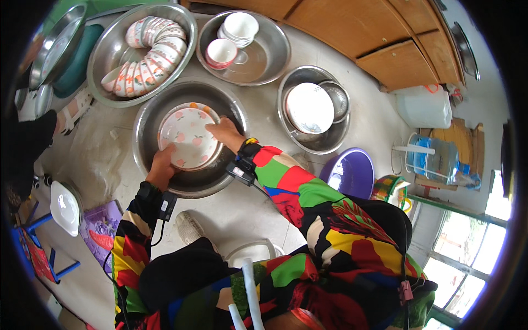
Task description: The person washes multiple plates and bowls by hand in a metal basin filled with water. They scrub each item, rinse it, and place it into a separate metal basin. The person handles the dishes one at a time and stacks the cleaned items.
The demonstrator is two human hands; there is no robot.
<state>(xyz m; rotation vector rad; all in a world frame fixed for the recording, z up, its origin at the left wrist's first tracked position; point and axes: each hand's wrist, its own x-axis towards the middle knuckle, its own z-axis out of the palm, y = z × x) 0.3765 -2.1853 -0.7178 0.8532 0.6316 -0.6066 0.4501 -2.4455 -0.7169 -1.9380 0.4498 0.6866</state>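
Both my hands grip a stack of round plates (189, 134) inside a wide stainless steel basin (222, 177) on the floor. The top plate is white with a pink peach pattern, and an orange-patterned rim shows beneath it. My left hand (163, 163) holds the lower left edge, thumb on top. At the right edge, my right hand (225, 131) has its thumb over the rim and its fingers hidden underneath. How many plates are in the stack I cannot tell. Directly beyond, another steel basin (95, 82) holds a curved row of nested patterned bowls (152, 62).
A steel basin (268, 68) with stacked white bowls (239, 27) stands at the back. To the right are a smaller basin (295, 140) with plates (310, 108) and a purple tub (363, 167). White dishes (65, 208) stand at left, near another person's leg (29, 144). Wooden cabinets (350, 29) line the back.
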